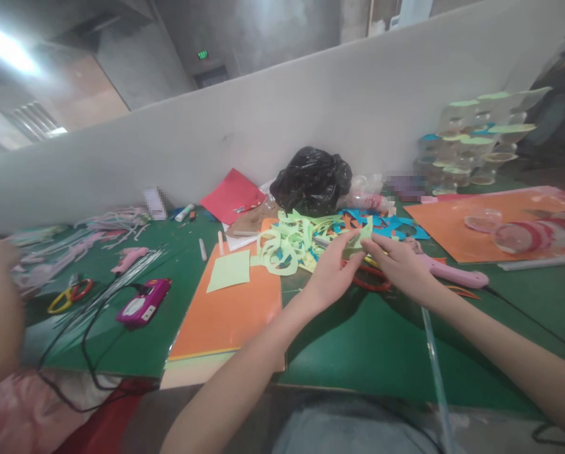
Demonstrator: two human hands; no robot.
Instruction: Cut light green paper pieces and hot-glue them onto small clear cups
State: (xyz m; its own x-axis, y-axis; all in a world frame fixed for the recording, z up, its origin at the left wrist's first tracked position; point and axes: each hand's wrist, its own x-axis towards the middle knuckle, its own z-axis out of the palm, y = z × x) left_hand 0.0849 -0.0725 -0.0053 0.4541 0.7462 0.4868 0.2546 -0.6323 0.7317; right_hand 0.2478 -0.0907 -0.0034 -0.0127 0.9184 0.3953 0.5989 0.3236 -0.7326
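Note:
Both of my hands meet over the middle of the green table. My left hand (337, 271) pinches a small piece of light green paper (366, 233) at its left edge. The fingers of my right hand (396, 261) close on the same piece from the right. Under my hands lie scissors with red and yellow handles (372, 284). A pink glue gun (457, 275) rests just right of my right hand. Curled light green paper scraps (287, 246) are heaped to the left, beside a light green sheet (229, 271) on orange paper (216, 321).
A black plastic bag (313, 180) sits against the wall. Orange sheets (446, 230) and a red-striped plastic bottle (538, 234) lie at right, before stacked clear cups (481, 142). At left are a magenta box (144, 304), cables, other scissors (70, 296) and another person's arm.

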